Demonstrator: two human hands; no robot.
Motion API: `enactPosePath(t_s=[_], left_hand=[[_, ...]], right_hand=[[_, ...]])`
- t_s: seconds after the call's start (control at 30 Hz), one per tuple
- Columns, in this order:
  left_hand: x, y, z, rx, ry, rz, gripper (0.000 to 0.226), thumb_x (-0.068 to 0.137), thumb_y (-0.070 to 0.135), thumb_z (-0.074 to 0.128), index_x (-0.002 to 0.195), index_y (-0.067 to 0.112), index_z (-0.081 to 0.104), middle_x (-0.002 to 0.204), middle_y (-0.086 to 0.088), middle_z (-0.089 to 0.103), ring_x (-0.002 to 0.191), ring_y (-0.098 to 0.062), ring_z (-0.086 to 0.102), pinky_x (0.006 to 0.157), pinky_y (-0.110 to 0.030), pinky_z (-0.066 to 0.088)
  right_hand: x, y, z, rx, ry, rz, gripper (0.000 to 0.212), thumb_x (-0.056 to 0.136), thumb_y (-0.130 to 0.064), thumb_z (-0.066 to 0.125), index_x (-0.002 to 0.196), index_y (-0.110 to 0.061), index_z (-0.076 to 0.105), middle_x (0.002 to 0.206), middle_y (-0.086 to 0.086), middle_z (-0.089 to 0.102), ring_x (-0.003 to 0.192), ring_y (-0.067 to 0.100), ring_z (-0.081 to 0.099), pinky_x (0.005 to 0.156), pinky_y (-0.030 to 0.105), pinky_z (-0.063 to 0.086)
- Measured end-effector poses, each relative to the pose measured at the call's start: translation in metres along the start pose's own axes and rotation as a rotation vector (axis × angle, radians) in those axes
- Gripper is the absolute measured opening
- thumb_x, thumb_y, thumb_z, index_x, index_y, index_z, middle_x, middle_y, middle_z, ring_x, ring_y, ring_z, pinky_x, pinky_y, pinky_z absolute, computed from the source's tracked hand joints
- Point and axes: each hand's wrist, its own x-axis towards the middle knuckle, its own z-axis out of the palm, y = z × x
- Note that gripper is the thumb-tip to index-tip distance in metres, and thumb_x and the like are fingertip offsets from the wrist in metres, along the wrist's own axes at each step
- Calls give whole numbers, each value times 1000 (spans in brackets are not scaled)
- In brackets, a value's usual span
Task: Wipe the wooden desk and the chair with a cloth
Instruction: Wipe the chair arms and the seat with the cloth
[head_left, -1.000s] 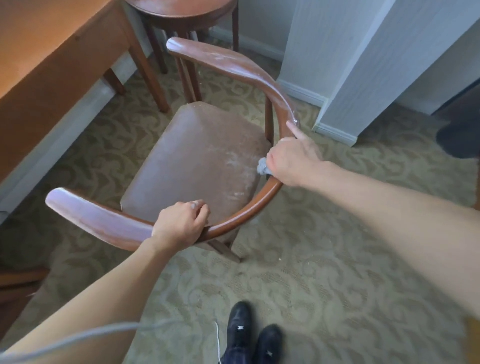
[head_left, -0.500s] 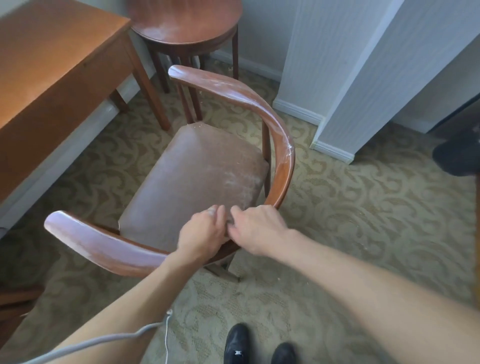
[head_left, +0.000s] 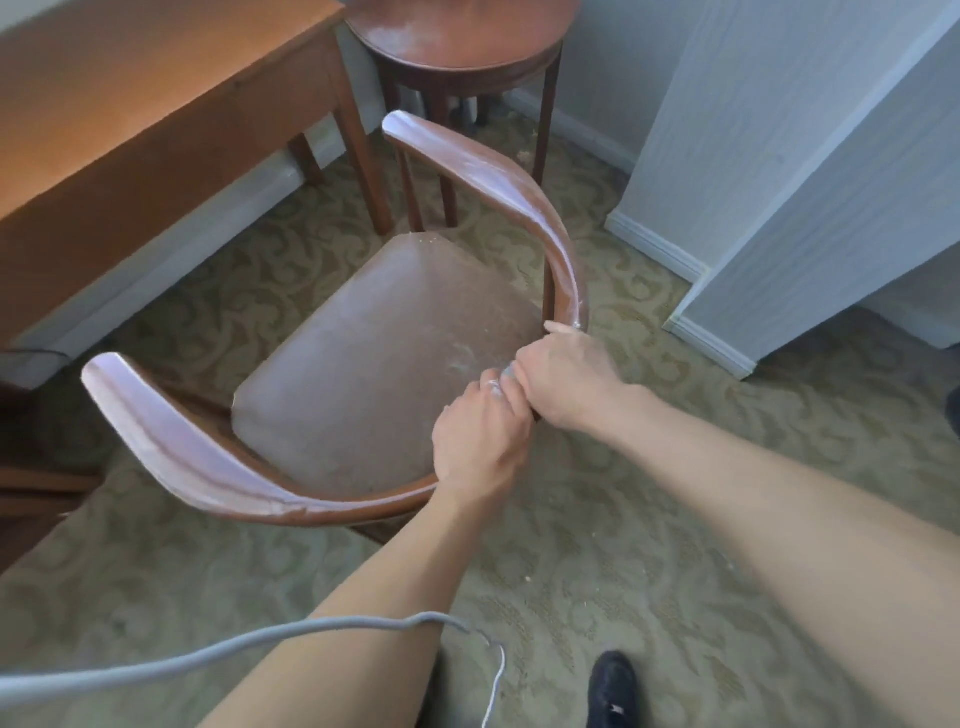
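A wooden chair (head_left: 171, 441) with a curved backrest rail and a dusty brown seat (head_left: 384, 358) stands on the carpet in front of me. My left hand (head_left: 480, 441) grips the backrest rail near its middle. My right hand (head_left: 563, 376) closes around the rail just to the right, touching the left hand. A small bit of grey cloth (head_left: 508, 371) peeks out from under the right hand's fingers; the rest of it is hidden. The wooden desk (head_left: 130, 104) stands at the upper left, apart from both hands.
A round wooden side table (head_left: 462, 36) stands behind the chair. White wall corners and baseboards (head_left: 711, 338) close off the right. A grey cable (head_left: 208, 654) crosses the lower left. My black shoe (head_left: 613, 691) is on the patterned carpet below.
My right hand slid along the backrest rail from the right curve down to the left hand, then slightly back right. The view has shifted, and the chair now sits further right in it.
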Motion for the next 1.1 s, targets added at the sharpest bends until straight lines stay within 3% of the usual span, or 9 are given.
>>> enactPosePath(t_s=[0.23,0.4,0.57,0.63,0.7,0.77,0.87,1.0,1.1], left_hand=[[0,-3,3,-115,28,-116,37,91,39,19,105,34,53,102,-2,68,86,-26,53,73,-37,34],[1,-3,6,-38,44,-116,34,96,40,18,102,32,51,91,3,59,90,-32,59,71,-37,35],[4,-5,10,-37,89,-154,36,96,38,22,107,29,55,102,-3,69,92,-32,62,71,-37,37],[4,-5,10,-31,80,-161,36,96,38,22,107,28,55,100,-3,69,90,-31,61,70,-37,36],[4,-4,10,-54,71,-155,36,97,37,23,109,28,55,102,-4,70,91,-32,62,70,-37,37],[4,-4,8,-75,57,-168,39,94,38,21,114,32,54,105,-3,70,93,-32,62,71,-37,37],[2,-7,7,-88,46,-186,45,91,39,17,119,37,53,107,-3,71,92,-31,62,71,-36,36],[5,-7,7,-24,42,-150,38,100,33,22,119,31,54,123,1,67,100,-31,63,76,-37,43],[6,-8,10,-40,60,-178,38,101,33,23,122,32,54,114,-1,70,96,-31,64,74,-35,41]], right_hand=[[-23,-4,-4,237,-12,-34,35,102,-24,36,107,-14,69,103,14,68,106,34,61,82,37,49],[7,26,-7,200,-103,-124,42,105,-33,32,84,-12,60,100,15,70,105,34,62,96,44,49],[54,66,-16,-10,-112,-104,41,106,-26,30,72,-18,49,82,5,68,115,24,64,125,32,10],[50,58,-19,-56,-130,-110,41,100,-23,28,66,-19,50,70,1,62,102,22,67,124,35,19],[34,38,-16,-35,-121,-159,44,86,-26,22,74,-16,64,81,6,70,94,27,67,96,38,46],[9,16,-9,-4,-96,-237,40,84,-26,28,84,-21,68,86,6,74,84,30,69,64,34,40],[-12,4,-5,109,-130,-302,20,92,-20,42,79,-26,56,80,1,71,74,29,68,57,33,36],[34,55,-10,-100,-141,-440,24,98,-19,42,86,-29,60,95,-4,73,92,22,70,95,37,48],[82,100,-14,-251,-144,-383,37,106,-22,30,99,-23,66,114,-7,70,127,16,57,126,37,12]])
